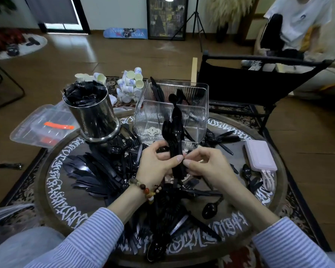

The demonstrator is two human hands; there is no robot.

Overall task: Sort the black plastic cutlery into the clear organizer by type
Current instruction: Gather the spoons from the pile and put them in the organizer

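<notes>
1. The left hand [156, 165] has its fingers [174, 159] and thumb curled round a bundle of black cutlery [173, 136], gripping it at the handles so the heads stand up in front of the organizer.
2. The right hand [205, 165] meets the bundle from the other side; its fingertips [188, 163] pinch at the handles just beside the left thumb.
3. The bundle shows fork tines and at least one spoon bowl at the top; the exact mix is hard to tell.
4. A bead bracelet [149, 190] sits on the left wrist, and both arms wear striped sleeves [97, 229].
5. Loose black cutlery [97, 171] lies scattered over the round surface [66, 206] beneath and around the hands, thickest to the left.
6. The clear organizer [162, 115] stands just beyond the hands, with some cutlery upright in its rear compartments.
7. A metal canister [93, 117] lined with black plastic stands left of it; a pink power bank [259, 155] lies to the right.
</notes>
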